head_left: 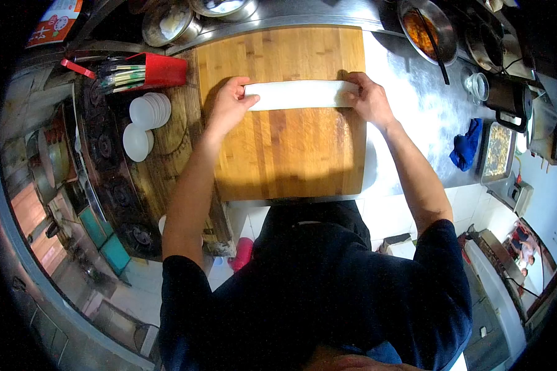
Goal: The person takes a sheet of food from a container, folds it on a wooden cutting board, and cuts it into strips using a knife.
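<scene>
A long white strip [300, 94], flat and rectangular, spans the upper part of a wooden cutting board [278, 161]. At its left end my left hand [232, 105] grips the strip, thumb on top and fingers behind the edge. The right end is pinched in my right hand [372, 101], with the thumb over the strip. Both forearms reach up from the board's near side. Whether the strip rests on the board or is held just above it, I cannot tell.
Left of the board are a red container [166, 70] with skewer-like sticks, white bowls [143, 113] and stove burners [105, 146]. On the right are a pan of orange food [419, 34], a glass jar [476, 86], a blue cloth [466, 145] and a metal tray [498, 151].
</scene>
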`<control>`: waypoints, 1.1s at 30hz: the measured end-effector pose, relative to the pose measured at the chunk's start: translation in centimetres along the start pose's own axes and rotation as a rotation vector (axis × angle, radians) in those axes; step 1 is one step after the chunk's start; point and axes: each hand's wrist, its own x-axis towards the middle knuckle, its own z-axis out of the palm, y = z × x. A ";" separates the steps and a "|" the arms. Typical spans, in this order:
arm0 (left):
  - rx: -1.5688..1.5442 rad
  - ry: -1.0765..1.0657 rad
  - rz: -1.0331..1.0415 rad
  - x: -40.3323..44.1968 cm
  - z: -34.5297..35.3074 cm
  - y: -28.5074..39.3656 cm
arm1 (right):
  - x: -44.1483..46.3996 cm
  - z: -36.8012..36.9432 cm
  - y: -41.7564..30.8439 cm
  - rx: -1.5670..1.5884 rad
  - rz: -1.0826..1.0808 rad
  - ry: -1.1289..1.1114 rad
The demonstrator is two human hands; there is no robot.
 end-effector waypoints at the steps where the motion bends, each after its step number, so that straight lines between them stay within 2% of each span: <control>1: 0.017 0.002 0.020 0.0 0.1 -0.5 | 0.0 -0.2 0.2 0.012 -0.019 0.008; 5: 0.076 0.089 -0.001 0.0 0.4 -1.1 | 0.4 0.6 2.4 -0.015 -0.009 0.014; 8: 0.143 0.171 -0.042 -0.9 0.9 0.8 | 0.1 0.8 2.5 -0.025 -0.081 0.075; 10: 0.409 0.234 -0.094 -1.9 0.9 3.1 | -0.3 1.2 2.7 -0.064 -0.002 0.229; 11: 0.411 0.237 -0.095 -2.1 0.7 2.9 | -0.9 1.5 2.6 -0.061 -0.005 0.229; 13: 0.466 0.222 -0.136 -2.2 0.6 2.0 | -3.3 2.0 1.4 0.262 0.154 0.254; 14: 0.415 0.225 -0.144 -2.1 0.8 1.4 | -4.6 2.8 -0.1 0.519 0.237 0.153; 15: 0.418 0.227 -0.141 -2.1 0.9 1.1 | -5.4 6.2 0.8 0.578 0.071 0.166; 16: 0.421 0.237 -0.136 -1.9 0.8 0.9 | -5.8 9.1 0.3 0.787 0.271 -0.003; 17: 0.424 0.245 -0.129 -1.7 0.9 0.6 | -6.2 8.1 -4.5 1.061 0.497 -0.255; 18: 0.396 0.269 -0.146 -1.0 1.1 -0.7 | -6.5 10.1 -6.4 1.242 0.657 -0.270; 19: 0.402 0.270 -0.143 -0.5 0.9 -1.4 | -6.3 12.4 -7.2 1.420 0.721 -0.357; 21: 0.359 0.228 -0.178 -0.1 0.3 -1.5 | -5.6 14.3 -10.6 1.561 0.892 -0.388; 22: 0.349 0.213 -0.191 -0.4 0.0 -0.1 | -5.1 16.0 -11.1 1.652 0.902 -0.366; 24: 0.020 0.118 -0.336 -0.8 -0.4 2.4 | -3.9 18.0 -12.1 1.751 0.910 -0.344; 31: 0.024 0.043 -0.343 0.7 -1.5 1.7 | -1.5 19.7 -14.9 1.878 0.854 -0.143; 33: -0.004 -0.080 -0.394 0.4 -2.1 2.1 | -1.2 20.1 -14.8 1.884 0.879 -0.123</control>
